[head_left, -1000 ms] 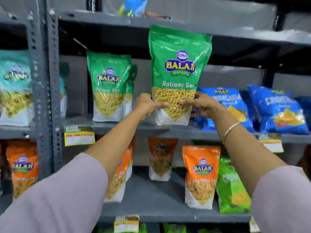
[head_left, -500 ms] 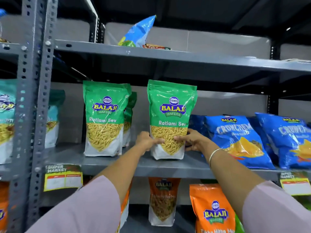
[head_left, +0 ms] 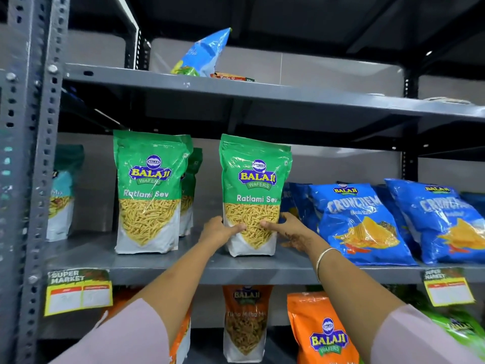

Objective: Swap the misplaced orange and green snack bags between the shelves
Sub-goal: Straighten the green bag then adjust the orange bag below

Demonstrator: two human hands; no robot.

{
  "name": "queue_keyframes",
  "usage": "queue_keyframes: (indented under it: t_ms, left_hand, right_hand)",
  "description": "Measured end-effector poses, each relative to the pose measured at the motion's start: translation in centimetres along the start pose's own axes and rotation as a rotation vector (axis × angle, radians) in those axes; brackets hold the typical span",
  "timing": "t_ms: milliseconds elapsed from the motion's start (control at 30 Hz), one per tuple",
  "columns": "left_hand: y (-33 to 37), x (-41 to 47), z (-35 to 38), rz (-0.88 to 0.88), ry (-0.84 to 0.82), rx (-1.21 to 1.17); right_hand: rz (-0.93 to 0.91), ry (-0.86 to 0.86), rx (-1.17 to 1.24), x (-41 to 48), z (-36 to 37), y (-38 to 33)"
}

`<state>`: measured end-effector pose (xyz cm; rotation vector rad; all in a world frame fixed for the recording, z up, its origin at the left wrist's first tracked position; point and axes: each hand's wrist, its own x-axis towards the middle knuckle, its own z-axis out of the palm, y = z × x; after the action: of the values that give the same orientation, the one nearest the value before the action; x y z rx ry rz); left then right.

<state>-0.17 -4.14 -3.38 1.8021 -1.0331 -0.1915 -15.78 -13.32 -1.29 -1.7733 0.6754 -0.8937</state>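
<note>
Nearest the camera, two sleeved forearms reach up over the lower shelf, where orange snack bags (head_left: 321,329) stand in a row; a green bag (head_left: 456,329) shows at that shelf's right edge, blurred, so it may be one more stray or not. Further in, the left hand (head_left: 219,231) and right hand (head_left: 291,229) clasp the green Ratlami Sev bag (head_left: 256,195) from both sides, fingers wrapped narrowly around its lower part. The bag stands upright with its base on the middle shelf (head_left: 183,269), between a matching green bag (head_left: 149,191) and the blue bags (head_left: 359,222). This half of the swap looks almost finished; letting go remains.
</note>
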Motion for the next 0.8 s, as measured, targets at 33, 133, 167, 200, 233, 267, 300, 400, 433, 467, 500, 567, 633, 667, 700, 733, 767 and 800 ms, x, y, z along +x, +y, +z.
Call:
queue_keyframes:
  t_ms: [33,133,167,200,233,267,300,400,433,467,500,567,633,667,700,733,767,800]
  left_hand:
    - [0.1,-0.3,0.1,-0.016,0.010,-0.011]
    - [0.1,-2.1,0.8,0.083,0.193,-0.009]
    - [-0.1,-3.1,1.2,0.165,0.277,0.008]
    - [-0.5,-4.1,1.8,0.251,0.348,0.032]
    - [-0.8,-5.2,2.5,0.334,0.400,0.060]
    - [-1.2,-6.1,3.5,0.415,0.432,0.084]
    - [-1.7,-7.1,4.6,0.505,0.447,0.109]
    - [-3.5,-10.1,8.2,0.821,0.380,0.222]
    - [-4.4,-10.8,9.5,0.920,0.336,0.267]
    - [-5.5,-11.5,10.9,0.990,0.295,0.299]
    - [-6.5,-12.2,12.3,1.011,0.252,0.311]
    - [-8.3,-13.4,15.1,0.909,0.169,0.286]
    - [-9.6,-14.0,17.8,0.703,0.116,0.221]
    - [-10.1,-14.1,19.0,0.561,0.061,0.175]
    - [-10.7,-13.9,20.3,0.401,-0.021,0.132]
    - [-11.3,-13.5,21.5,0.242,-0.108,0.084]
    - [-11.9,-13.1,22.6,0.105,-0.185,0.038]
    - [-12.5,-12.7,23.6,0.007,-0.238,-0.005]
  right_hand:
    - [-0.015,0.049,-0.033,0.0,-0.3,0.2]
    - [-0.109,0.164,0.017,-0.8,-1.3,0.9]
    - [-0.132,0.131,0.059,-1.4,-1.9,1.0]
    - [-0.128,0.055,0.102,-1.9,-2.5,1.4]
    - [-0.115,-0.047,0.126,-2.7,-3.2,1.8]
    - [-0.097,-0.170,0.143,-3.4,-4.2,2.3]
    - [-0.065,-0.292,0.163,-4.0,-5.2,3.0]
    - [0.125,-0.544,0.103,-5.2,-8.4,6.2]
    - [0.188,-0.599,0.050,-5.6,-9.4,7.3]
    - [0.249,-0.646,-0.005,-5.9,-10.3,8.4]
    - [0.317,-0.668,-0.082,-6.4,-11.1,9.4]
    - [0.448,-0.665,-0.252,-6.9,-12.5,11.8]
    - [0.551,-0.590,-0.466,-7.1,-13.8,14.9]
    - [0.593,-0.523,-0.551,-6.9,-14.4,17.0]
    - [0.625,-0.425,-0.603,-7.1,-14.7,18.9]
    - [0.642,-0.323,-0.622,-7.3,-14.8,20.6]
    - [0.636,-0.225,-0.629,-7.9,-14.7,21.9]
    - [0.612,-0.171,-0.631,-8.5,-14.6,23.0]
